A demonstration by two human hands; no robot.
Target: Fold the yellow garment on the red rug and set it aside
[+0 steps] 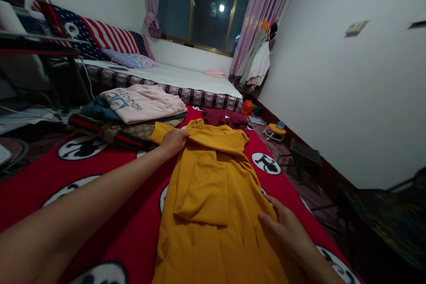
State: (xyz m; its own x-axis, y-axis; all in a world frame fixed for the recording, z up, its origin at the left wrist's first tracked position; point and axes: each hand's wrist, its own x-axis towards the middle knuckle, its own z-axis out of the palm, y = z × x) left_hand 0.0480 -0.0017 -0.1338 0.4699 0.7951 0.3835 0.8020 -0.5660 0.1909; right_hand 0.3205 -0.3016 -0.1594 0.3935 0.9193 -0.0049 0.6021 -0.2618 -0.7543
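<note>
A long mustard-yellow dress [203, 191] lies lengthwise on a red blanket, its lower end running out of the picture towards me. One sleeve is laid across its upper part, and a loose panel hangs over its middle. At the upper left of the dress, my left hand [175, 141] is closed on the sleeve cloth. My right hand [286, 222] rests at the right edge of the dress, thumb and fingers apart, touching the cloth.
The red blanket [133, 186] has white round figures. Folded clothes [143, 100] with a pink top are stacked at the left. A dark red garment [219, 116] lies beyond the dress. A white-topped bed [189, 77], a yellow stool [277, 129] and a dark folding stool [304, 153] stand around.
</note>
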